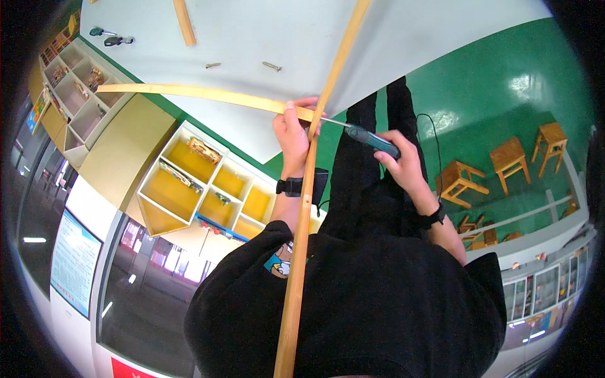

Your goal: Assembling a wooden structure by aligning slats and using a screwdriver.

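Note:
My left hand is closed around the spot where two wooden strips meet. One long strip runs from the far side of the table down past my chest. The other strip reaches out to the left from the joint. In my right hand is a screwdriver with a dark teal handle, gripped from the right. Its thin shaft points left, with the tip at the joint near my left fingers. Whether a screw sits under the tip is too small to tell.
On the white table lie two loose screws, one longer and one shorter. A wooden piece, a green-handled screwdriver and a black-handled one lie farther off. Shelves stand left, wooden stools right.

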Available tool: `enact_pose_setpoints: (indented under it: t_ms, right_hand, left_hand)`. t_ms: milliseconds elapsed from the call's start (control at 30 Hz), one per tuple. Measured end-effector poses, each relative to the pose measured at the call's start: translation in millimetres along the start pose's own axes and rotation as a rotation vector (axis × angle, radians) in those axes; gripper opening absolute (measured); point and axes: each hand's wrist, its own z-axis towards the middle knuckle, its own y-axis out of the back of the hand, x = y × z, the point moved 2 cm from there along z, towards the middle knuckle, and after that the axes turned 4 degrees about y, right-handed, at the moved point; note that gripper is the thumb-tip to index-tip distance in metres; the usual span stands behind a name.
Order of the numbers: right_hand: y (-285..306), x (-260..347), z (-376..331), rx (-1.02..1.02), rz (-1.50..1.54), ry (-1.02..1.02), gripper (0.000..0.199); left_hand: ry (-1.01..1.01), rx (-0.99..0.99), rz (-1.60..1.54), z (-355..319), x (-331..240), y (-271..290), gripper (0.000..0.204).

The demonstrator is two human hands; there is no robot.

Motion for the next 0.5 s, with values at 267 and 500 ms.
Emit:
enact_pose_setpoints:
  t_ms: [267, 500]
  right_hand:
    - [7.0, -14.6, 11.5, 0.316, 0.985, -0.528, 0.045]
    - [15.9, 23.2, 17.4, -0.16, 0.022, 0.057, 0.038]
  left_hand:
    - [0.032, -0.003, 0.038, -4.8, 1.8, 2.4, 0.05]
    - [0.001, -0.021, -0.001, -4.3, 4.3, 0.3, 0.05]
